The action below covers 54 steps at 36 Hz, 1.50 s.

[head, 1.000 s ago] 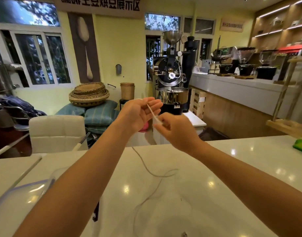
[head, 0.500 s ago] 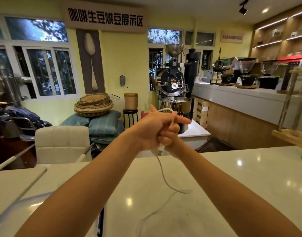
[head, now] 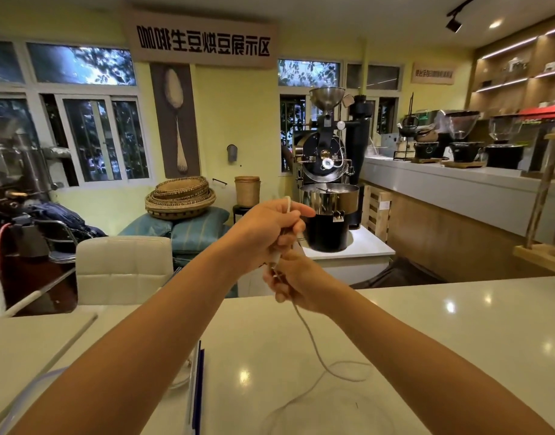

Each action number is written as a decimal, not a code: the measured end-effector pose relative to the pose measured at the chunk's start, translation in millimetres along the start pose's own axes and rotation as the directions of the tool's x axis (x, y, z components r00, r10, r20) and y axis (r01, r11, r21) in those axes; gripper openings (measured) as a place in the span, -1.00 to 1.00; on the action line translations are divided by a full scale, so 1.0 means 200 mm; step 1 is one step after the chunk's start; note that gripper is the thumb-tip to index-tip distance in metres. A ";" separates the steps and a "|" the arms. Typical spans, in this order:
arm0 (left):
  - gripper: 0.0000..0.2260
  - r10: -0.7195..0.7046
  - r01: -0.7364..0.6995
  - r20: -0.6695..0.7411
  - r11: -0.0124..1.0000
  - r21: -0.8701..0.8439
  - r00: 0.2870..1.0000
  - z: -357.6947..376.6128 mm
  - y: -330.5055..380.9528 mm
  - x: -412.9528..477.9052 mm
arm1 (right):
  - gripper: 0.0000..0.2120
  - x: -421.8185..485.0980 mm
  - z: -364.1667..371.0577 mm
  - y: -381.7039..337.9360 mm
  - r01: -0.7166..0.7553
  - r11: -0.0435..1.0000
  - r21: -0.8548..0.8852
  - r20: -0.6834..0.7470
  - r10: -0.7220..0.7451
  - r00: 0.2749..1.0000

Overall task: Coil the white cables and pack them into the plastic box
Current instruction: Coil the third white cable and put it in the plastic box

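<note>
Above the table (head: 458, 324), the left hand (head: 268, 229) has its fingers curled round the upper end of the cable (head: 313, 343). Just under it, the right hand (head: 301, 282) grips the same cable. The rest hangs down and lies in loose loops on the table. The box (head: 28, 392) stands at the table's left side.

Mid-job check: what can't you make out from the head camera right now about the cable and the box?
Head view:
How many turns of white cable the left hand holds: covered by its curled fingers.
The cable's far end: faint against the white table, then cut off by the bottom edge.
What is in the plastic box: hidden behind the left forearm and cropped at the lower left corner.
</note>
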<state>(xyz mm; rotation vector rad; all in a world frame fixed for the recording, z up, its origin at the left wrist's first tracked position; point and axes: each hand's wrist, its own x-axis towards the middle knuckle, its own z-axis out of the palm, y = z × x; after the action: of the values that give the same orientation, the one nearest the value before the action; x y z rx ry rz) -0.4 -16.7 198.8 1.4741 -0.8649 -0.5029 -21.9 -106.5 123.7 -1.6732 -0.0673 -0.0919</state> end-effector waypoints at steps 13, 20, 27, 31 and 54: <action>-0.72 0.257 -0.198 -0.251 0.951 0.239 0.933 -0.19 -0.16 0.08 | -0.68 -0.21 0.01 -0.14 0.112 0.711 -0.694 0.033 -0.124 0.992; -0.74 0.147 -0.094 -0.140 0.940 0.327 0.979 -0.18 -0.27 0.00 | -0.79 -0.19 -0.09 -0.28 0.190 0.496 -0.847 0.043 -0.292 0.955; -0.74 0.014 -0.027 0.078 0.986 0.165 0.997 -0.12 -0.28 -0.08 | -0.78 -0.11 -0.26 -0.41 0.207 0.411 -0.888 -0.020 -0.484 0.875; -0.69 -0.003 -0.002 0.201 1.000 0.025 0.980 -0.08 -0.24 -0.11 | -0.80 -0.07 -0.30 -0.44 0.272 0.443 -0.854 0.009 -0.510 0.860; -0.71 0.282 -0.276 -0.103 0.959 0.066 0.954 -0.06 -0.10 0.11 | -0.69 0.00 0.06 0.01 0.075 0.997 -0.011 0.011 -0.075 0.997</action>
<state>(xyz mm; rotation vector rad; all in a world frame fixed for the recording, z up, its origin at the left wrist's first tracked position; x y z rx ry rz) 25.7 -27.1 184.6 1.3832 -0.9843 -0.1875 -21.6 -94.9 119.6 -1.6824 -0.1382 -0.1402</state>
